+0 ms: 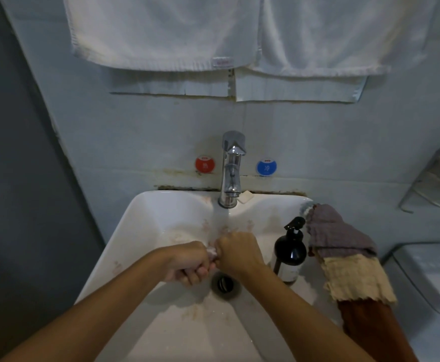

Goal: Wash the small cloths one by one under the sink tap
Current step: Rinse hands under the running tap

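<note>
Both fists closed over the basin of the white ceramic sink [140, 220]: left hand [187, 262] and right hand [236, 250] knuckle to knuckle, gripping a small pale wet cloth [212, 251], only a bunched scrap showing between them, just above the round metal drain [225, 283]. Best worked by rubbing fist against fist directly under the thin stream from the chrome tap [231, 168], turning the wad so each fold rinses. Further right, mauve, cream and rust cloths [344, 259] drape the rim beside a dark pump bottle [290, 250], likely waiting their turn.
</note>
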`<state>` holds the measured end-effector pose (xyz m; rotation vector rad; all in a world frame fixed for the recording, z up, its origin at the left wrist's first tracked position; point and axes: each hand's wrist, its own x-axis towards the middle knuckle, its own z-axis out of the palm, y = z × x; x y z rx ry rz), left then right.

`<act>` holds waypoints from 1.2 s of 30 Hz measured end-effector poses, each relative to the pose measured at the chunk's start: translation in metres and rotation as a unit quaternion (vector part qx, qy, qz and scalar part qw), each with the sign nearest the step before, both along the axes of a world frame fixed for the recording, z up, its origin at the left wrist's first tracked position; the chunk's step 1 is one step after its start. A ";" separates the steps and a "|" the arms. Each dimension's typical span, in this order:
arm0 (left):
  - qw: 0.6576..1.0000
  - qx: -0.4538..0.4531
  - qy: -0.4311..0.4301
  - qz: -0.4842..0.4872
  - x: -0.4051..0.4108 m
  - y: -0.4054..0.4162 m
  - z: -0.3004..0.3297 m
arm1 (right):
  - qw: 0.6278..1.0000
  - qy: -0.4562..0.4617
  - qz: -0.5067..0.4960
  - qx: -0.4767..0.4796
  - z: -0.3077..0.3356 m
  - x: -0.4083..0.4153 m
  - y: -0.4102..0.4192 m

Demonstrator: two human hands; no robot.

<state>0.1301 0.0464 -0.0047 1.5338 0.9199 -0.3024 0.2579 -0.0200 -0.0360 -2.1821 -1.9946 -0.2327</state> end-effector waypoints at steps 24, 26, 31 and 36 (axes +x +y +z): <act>0.889 0.442 0.075 -0.091 0.005 0.000 -0.025 | 0.991 0.113 -0.046 -0.054 0.002 -0.002 -0.005; 0.971 0.240 0.007 -0.011 0.007 -0.002 -0.017 | 0.999 0.038 -0.006 -0.007 0.003 -0.001 -0.004; 0.982 -0.182 -0.052 0.024 0.000 0.008 -0.013 | 0.996 0.074 -0.037 0.017 -0.004 0.008 0.004; 0.969 -0.210 -0.119 0.057 -0.003 0.007 -0.016 | 0.995 0.053 -0.013 0.087 0.002 0.005 0.001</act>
